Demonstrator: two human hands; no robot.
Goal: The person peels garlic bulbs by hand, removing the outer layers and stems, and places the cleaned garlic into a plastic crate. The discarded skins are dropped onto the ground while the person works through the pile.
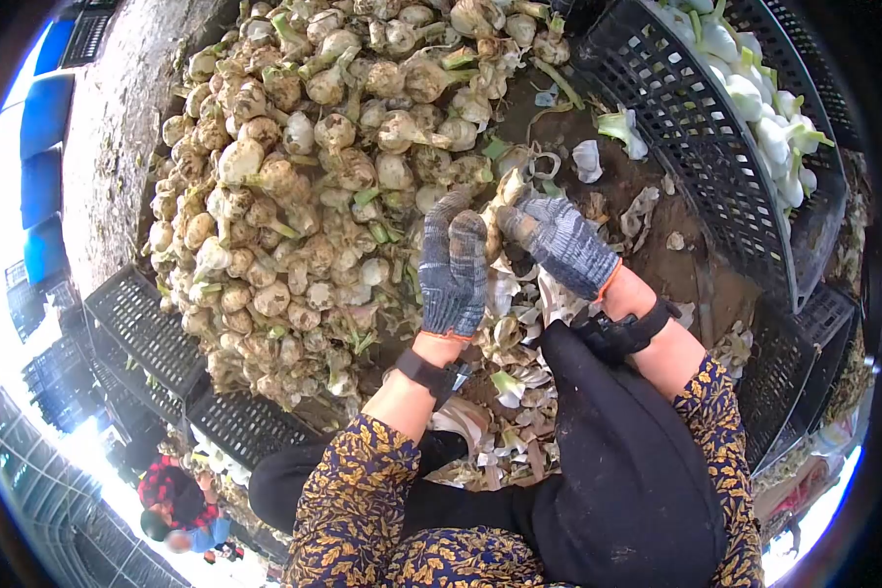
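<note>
Between my two gloved hands is a brownish garlic bulb (501,204) with dry outer skin. My left hand (453,263), in a grey knit glove, is closed against the bulb's left side with its fingers curled. From the other side, my right hand (566,243) in a matching glove pinches the bulb; the fingertips partly cover it. A large heap of unpeeled garlic bulbs (294,186), dirty and with short stems, lies beside my left hand. Loose garlic skins (519,392) are scattered below my hands and between my legs.
At the right stands a black plastic crate (696,137) holding clean white garlic bulbs (755,93). More black crates (147,328) edge the heap at lower left. A trimmed bulb (621,132) lies on the soil near the right crate. Another person (176,500) is at lower left.
</note>
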